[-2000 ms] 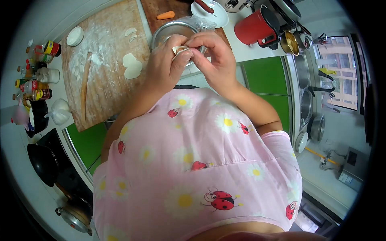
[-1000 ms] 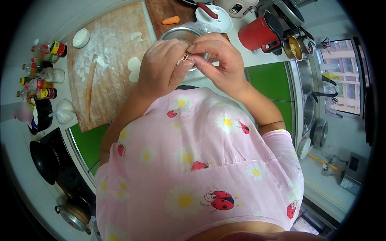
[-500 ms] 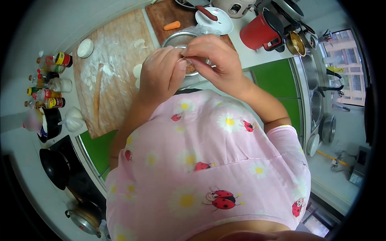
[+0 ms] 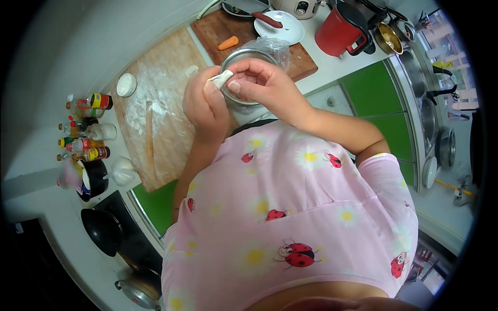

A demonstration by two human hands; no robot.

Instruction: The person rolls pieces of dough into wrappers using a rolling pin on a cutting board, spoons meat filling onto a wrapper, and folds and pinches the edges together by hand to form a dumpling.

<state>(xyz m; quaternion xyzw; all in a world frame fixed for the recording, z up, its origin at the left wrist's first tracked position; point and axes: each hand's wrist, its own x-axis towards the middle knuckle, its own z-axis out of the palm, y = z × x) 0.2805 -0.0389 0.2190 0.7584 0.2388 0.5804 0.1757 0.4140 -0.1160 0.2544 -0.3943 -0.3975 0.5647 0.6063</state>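
Note:
My left hand point(image 4: 205, 101) holds a small white dumpling point(image 4: 220, 79) between thumb and curled fingers. My right hand point(image 4: 267, 90) meets the dumpling's right end, its index finger and thumb bent around that end. Beneath both hands is a steel bowl point(image 4: 248, 51), mostly covered by them, with some brownish filling point(image 4: 250, 98) showing below the right hand. To the left, a floury wooden board point(image 4: 174, 54) carries a thin rolling pin point(image 4: 149, 140), a small white bowl point(image 4: 126, 84) of flour and a pale dough piece point(image 4: 191, 70).
Behind the bowl, a darker cutting board point(image 4: 213, 28) bears a carrot point(image 4: 228, 43), a plastic bag point(image 4: 275, 49), a white plate point(image 4: 290, 30) and a red-handled knife point(image 4: 268, 19). A red kettle point(image 4: 334, 31) stands right. Several bottles point(image 4: 88, 129) line the left side.
My fingers have parted somewhat, so the white dumpling now shows between them. The whole view has shifted and turned slightly, with the counter's left side moving rightward.

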